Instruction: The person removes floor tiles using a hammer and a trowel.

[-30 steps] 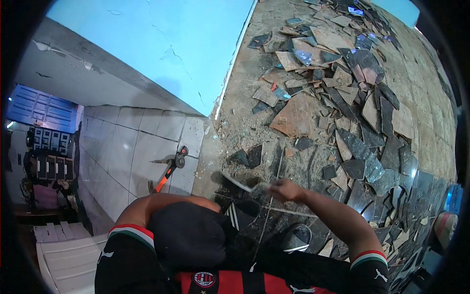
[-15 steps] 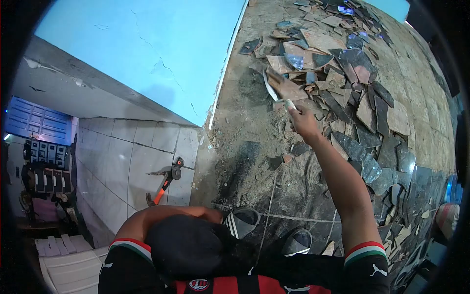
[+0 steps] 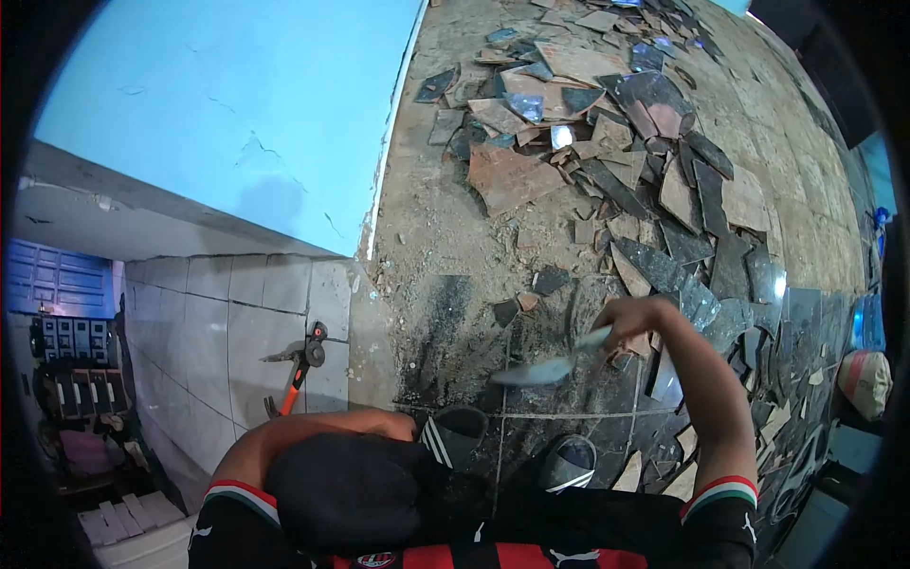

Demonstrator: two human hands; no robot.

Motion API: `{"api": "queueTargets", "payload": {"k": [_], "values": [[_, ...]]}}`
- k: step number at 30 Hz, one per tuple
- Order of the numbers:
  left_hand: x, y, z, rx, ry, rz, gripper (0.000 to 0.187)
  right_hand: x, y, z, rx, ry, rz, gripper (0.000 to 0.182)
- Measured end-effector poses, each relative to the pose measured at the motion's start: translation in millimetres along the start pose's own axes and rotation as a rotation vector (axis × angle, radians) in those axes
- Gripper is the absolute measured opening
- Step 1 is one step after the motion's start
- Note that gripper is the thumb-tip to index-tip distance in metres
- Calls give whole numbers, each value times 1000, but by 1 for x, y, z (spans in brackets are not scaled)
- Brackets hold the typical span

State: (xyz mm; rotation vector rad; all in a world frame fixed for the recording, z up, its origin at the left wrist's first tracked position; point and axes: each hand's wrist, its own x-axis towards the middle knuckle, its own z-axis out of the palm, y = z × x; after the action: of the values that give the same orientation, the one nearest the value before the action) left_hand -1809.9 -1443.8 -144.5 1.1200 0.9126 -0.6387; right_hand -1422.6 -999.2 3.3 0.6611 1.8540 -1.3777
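The grey metal trowel with a pale handle [image 3: 538, 371] is held by its handle in the right hand [image 3: 633, 327], its blurred blade pointing left, low over dusty black floor tiles; whether it touches them cannot be told. Beyond the blade, two small dark tile shards [image 3: 550, 279] and a small tan shard [image 3: 528, 301] lie in loose grey grit [image 3: 455, 248]. Farther off, broken black and tan tile pieces [image 3: 678, 199] lie flat or tilted in an overlapping heap.
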Motion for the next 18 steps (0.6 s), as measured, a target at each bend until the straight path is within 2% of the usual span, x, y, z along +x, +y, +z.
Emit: {"api": "queueTargets", "payload": {"k": [2,4,6,9,12,13,14,16,17,18], "values": [[-4,2,-1,26,6,-9,47,-1,18,-36,31,89,102,41],[-2,2,-1,50,22,-21,48,-1,31,-74,56,360,113,41],[-7,8,-4,74,42,-28,48,-10,23,-103,-43,778,34,45],[-13,9,-6,102,63,-46,48,-33,5,-115,-205,1097,90,48],[-38,26,-15,74,77,-110,45,-47,18,-95,-68,1197,45,53],[-52,39,-20,63,94,-139,44,-42,39,-84,40,1252,-98,51],[-61,46,-25,44,102,-153,43,-65,27,-69,252,1164,-44,48],[-62,32,-37,-107,87,-162,37,-108,29,-40,338,1029,61,46],[-69,37,-45,-173,90,-190,35,-125,46,-22,170,1045,78,47],[-77,41,-53,-238,94,-221,33,-143,57,0,158,1034,151,47]]}}
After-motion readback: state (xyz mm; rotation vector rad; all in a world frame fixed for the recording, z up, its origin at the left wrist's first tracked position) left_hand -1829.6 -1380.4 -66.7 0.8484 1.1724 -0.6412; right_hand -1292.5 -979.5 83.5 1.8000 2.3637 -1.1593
